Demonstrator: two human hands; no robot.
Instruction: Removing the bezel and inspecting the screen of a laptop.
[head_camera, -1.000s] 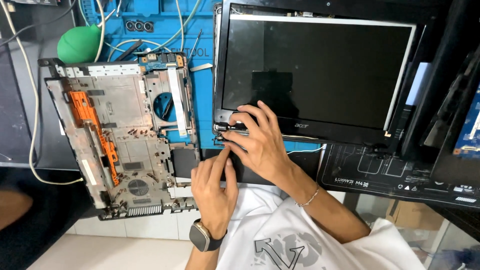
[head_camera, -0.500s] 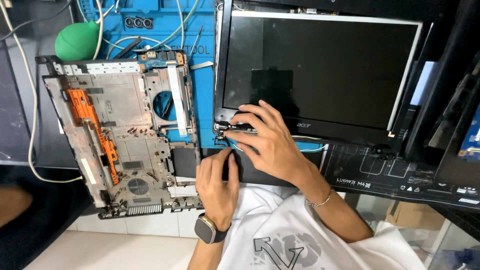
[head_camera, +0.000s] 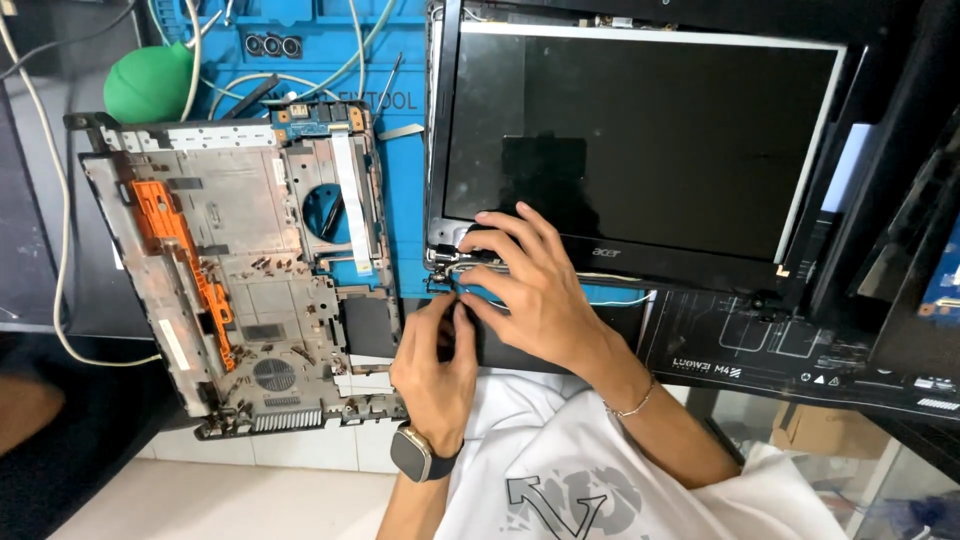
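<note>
Fingers of the right hand (head_camera: 535, 290) spread over the laptop screen panel's (head_camera: 640, 140) lower-left hinge (head_camera: 450, 262) — centre frame. Left hand (head_camera: 435, 360) pinches together just below it, its grip unclear — the stripped laptop base (head_camera: 240, 280) lies at left.

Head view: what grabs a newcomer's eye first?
The big dark laptop screen panel fills the upper right, lying on the blue work mat. Both hands meet at its lower-left hinge corner: the right hand rests on it, the left hand just below. At left lies a stripped grey laptop base with an orange bracket.
</note>
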